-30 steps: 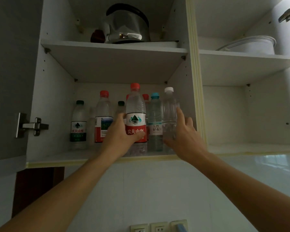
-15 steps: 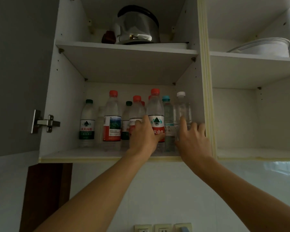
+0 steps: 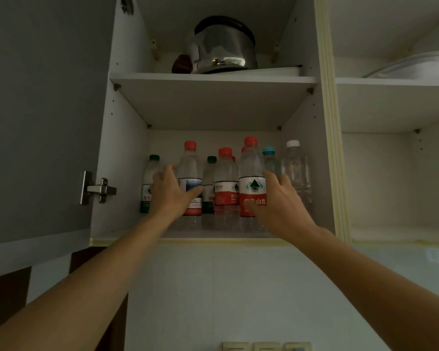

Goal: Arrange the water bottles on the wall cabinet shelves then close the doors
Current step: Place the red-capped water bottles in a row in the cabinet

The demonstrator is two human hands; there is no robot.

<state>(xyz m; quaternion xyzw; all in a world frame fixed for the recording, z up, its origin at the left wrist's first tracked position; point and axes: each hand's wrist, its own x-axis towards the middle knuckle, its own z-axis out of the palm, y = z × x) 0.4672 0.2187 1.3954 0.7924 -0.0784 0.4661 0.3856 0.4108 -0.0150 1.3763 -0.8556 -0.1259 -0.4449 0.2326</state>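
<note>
Several water bottles stand on the lower shelf of the open wall cabinet. My left hand grips a red-capped bottle with a blue and red label, thumb across its front. My right hand holds the front red-label bottle, thumb on the label and fingers behind its right side. Between these two bottles stand a green-capped bottle and another red-capped bottle. A green-capped bottle is at the far left. A teal-capped bottle and a clear white-capped bottle are at the right.
The grey cabinet door stands open on the left, its hinge showing. A steel kettle sits on the upper shelf. The right compartment holds a white dish on its upper shelf. Wall sockets are below.
My left hand let go of the red-label bottle and moved left to the blue-and-red-label bottle. My right hand left the clear white-capped bottle and took the red-label bottle.
</note>
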